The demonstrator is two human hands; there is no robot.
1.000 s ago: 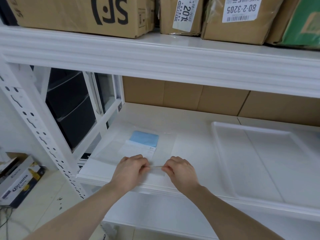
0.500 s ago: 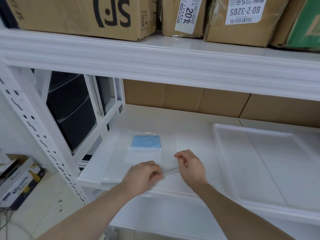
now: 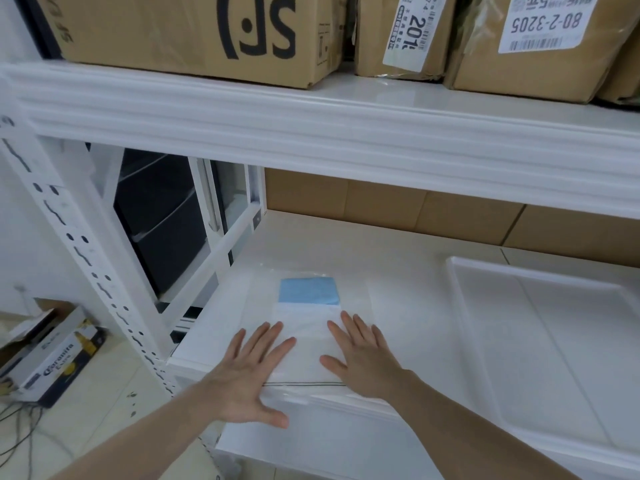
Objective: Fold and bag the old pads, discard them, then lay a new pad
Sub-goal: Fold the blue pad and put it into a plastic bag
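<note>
Your left hand (image 3: 247, 372) lies flat, palm down, fingers spread, its thumb hanging past the front lip of the shelf (image 3: 398, 258); it grips nothing. Your right hand (image 3: 362, 355) lies flat as well, fingers spread and closed on nothing, set just to the right of the left one. Both palms press on the near end of a clear plastic bag (image 3: 308, 344) that lies flat on the shelf. A thin dark line, which looks like the bag's seal, runs between your two wrists along the shelf's front edge.

Just beyond your fingertips, inside the bag, sits the folded pad (image 3: 308, 291): a blue square with a white band along its near side. It lies between the lines of your two hands, a little past them, and neither hand touches it.

To the right of your right hand, apart from it, a white tray (image 3: 453, 271) rests on the same shelf, its rim raised.

To the left of your left hand and lower, a beer carton (image 3: 52, 362) sits on the floor beside the rack's perforated white upright (image 3: 69, 237). Farther back on that side are dark stacked drawers (image 3: 162, 223).

Beyond everything, cardboard lines the back of the shelf, and above your hands the upper shelf carries cardboard boxes (image 3: 194, 32) with printed labels
</note>
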